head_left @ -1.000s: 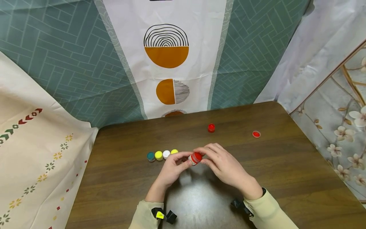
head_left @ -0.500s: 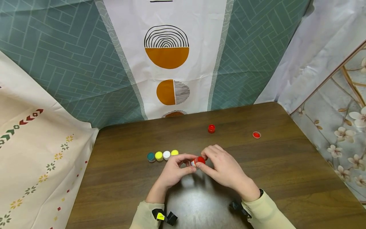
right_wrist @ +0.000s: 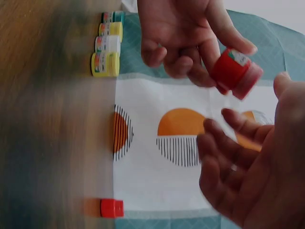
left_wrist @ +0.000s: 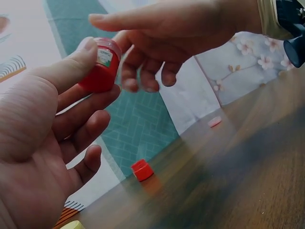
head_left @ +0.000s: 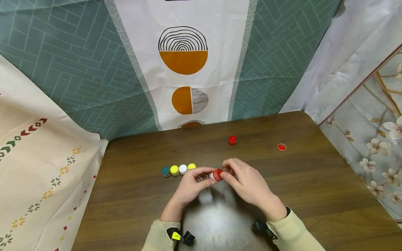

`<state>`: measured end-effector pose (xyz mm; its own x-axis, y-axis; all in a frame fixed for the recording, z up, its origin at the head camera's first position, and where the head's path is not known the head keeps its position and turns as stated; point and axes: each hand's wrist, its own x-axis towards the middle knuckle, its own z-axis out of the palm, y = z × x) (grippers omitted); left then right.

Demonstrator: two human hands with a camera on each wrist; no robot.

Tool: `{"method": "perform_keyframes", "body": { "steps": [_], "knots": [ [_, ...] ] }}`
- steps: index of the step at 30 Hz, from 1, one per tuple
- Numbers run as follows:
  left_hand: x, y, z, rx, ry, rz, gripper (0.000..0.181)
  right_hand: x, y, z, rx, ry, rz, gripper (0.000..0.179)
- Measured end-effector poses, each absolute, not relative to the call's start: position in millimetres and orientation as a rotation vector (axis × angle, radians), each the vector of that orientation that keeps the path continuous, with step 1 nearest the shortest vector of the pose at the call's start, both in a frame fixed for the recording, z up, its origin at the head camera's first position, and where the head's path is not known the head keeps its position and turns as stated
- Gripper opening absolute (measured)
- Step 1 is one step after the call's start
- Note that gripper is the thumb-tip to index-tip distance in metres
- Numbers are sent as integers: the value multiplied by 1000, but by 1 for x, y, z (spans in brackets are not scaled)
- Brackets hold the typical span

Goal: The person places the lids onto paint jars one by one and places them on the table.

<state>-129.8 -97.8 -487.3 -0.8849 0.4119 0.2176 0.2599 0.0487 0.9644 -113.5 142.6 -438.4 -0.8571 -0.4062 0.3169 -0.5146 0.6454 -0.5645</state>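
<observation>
A small red paint jar [head_left: 215,175] with its lid on is tilted above the table, pinched between the thumb and fingers of my left hand [head_left: 187,187]. My right hand [head_left: 249,182] is beside the lid end, thumb and fingers parted and loosely bent. In the right wrist view, a gap separates that hand [right_wrist: 248,167] from the held jar [right_wrist: 232,71]. A second red jar [head_left: 232,140], lidless, stands farther back on the table, and a round red lid [head_left: 281,147] lies to its right.
Left of my hands, a row of capped jars stands on the wooden table [head_left: 132,195]: one teal [head_left: 166,171], one yellow [head_left: 174,170], one white [head_left: 183,169] and another yellow [head_left: 191,166], partly behind my left hand. Patterned cloth [head_left: 122,87] hangs along the back edge.
My right fingers have shifted about the held jar's lid and now stand parted from it. The jar has tilted and moved slightly right since the first frame. The table items stay put.
</observation>
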Motion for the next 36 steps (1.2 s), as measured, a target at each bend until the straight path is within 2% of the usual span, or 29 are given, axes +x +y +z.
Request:
{"method": "perform_keyframes", "body": {
  "steps": [4,8,19,32,36],
  "knots": [
    [-130,-99,-488,633,2144,1989,30,-117,149,-437,924,-2669,1033,45],
    [-131,-100,-491,648,2084,2023,34,-119,151,-437,1067,-2593,961,52],
    [-126,-100,-494,640,2152,1982,32,-121,151,-442,1135,-2495,893,38],
    [-129,-92,-489,713,2251,1950,30,-120,138,-444,860,-2594,717,22],
    [-129,-93,-488,746,2275,1948,31,-119,132,-446,799,-2597,695,31]
  ]
}}
